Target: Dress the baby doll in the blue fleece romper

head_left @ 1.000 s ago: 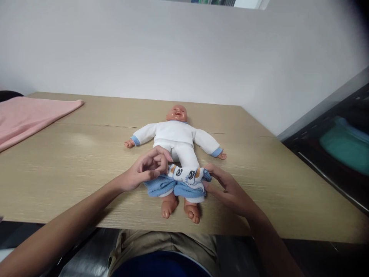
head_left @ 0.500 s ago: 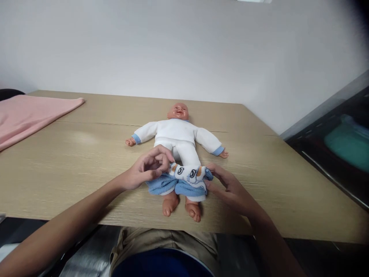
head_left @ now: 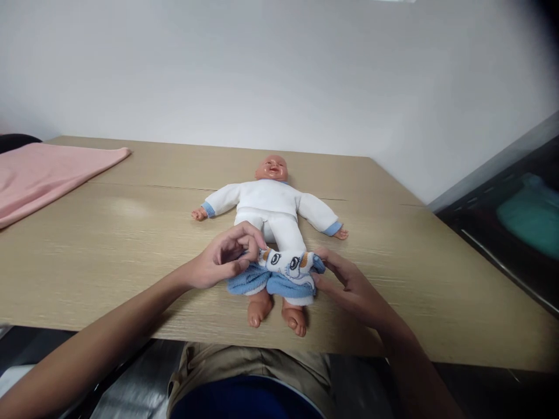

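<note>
A baby doll (head_left: 268,198) in a white top with blue cuffs lies on its back, its head away from me and its bare feet near the table's front edge. Blue and white pants (head_left: 286,276) with embroidered eyes are bunched round its lower legs. My left hand (head_left: 229,256) has its curled fingers at the left edge of the pants, by the waistband. On the opposite side my right hand (head_left: 345,285) pinches the right edge of the pants between thumb and fingers. The doll's knees are partly hidden by the cloth.
A pink cloth (head_left: 52,171) lies flat on the left of the wooden table (head_left: 131,262). Behind stands a white wall (head_left: 244,70). At the right, beyond the table's edge, is a dark object with something teal (head_left: 533,215) on it.
Almost nothing differs. The whole view has shifted slightly, and both hands stay at the sides of the pants, with the doll still lying in place.
</note>
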Demonstrator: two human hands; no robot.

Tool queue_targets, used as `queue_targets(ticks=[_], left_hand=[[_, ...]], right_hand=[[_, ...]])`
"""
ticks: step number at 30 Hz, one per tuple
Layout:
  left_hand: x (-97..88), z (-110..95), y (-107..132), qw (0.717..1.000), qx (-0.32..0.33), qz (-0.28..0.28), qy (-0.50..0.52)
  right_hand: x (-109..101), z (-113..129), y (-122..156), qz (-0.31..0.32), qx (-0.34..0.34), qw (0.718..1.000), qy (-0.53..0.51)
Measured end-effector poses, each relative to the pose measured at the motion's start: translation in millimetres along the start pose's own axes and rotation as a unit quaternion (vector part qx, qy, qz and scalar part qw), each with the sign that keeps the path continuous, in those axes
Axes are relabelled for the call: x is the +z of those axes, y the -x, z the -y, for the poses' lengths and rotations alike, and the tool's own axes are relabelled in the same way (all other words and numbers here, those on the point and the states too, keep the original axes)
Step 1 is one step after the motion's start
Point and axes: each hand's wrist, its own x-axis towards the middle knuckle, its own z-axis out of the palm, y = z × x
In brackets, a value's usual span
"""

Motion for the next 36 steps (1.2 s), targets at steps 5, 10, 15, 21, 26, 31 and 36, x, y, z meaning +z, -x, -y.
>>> queue_targets(ticks=[5,10,15,21,26,31,36], left_hand=[[-0.6,3.4,0.9,1.000,-0.009,-0.017,0.003],[1.1,9.5,-3.7,0.994,-0.006,-0.079,0.071],[6.6,3.1,-11.4,0.975,-0.009,-0.163,0.148],[6.3,-0.7,-11.0,0.964,-0.013,-0.190,0.187],[6.8,1.2,-10.0,0.964,0.002,-0.181,0.193],[8.7,2.5,-9.0,0.969,0.013,-0.166,0.180],[9.7,1.1,-8.8,0.968,0.003,-0.169,0.185]], right_hand=[[0.3,1.9,0.4,-0.002,0.005,1.000,-0.007],[1.2,3.6,0.1,-0.002,0.011,1.000,-0.013],[1.8,-0.4,0.3,-0.010,0.009,1.000,-0.009],[1.6,-0.9,-0.2,-0.003,0.013,1.000,-0.006],[1.4,-4.4,0.7,-0.017,0.030,0.999,-0.004],[2.0,-5.4,1.2,-0.012,0.023,1.000,-0.008],[2.7,-5.9,0.8,-0.024,0.013,1.000,-0.006]])
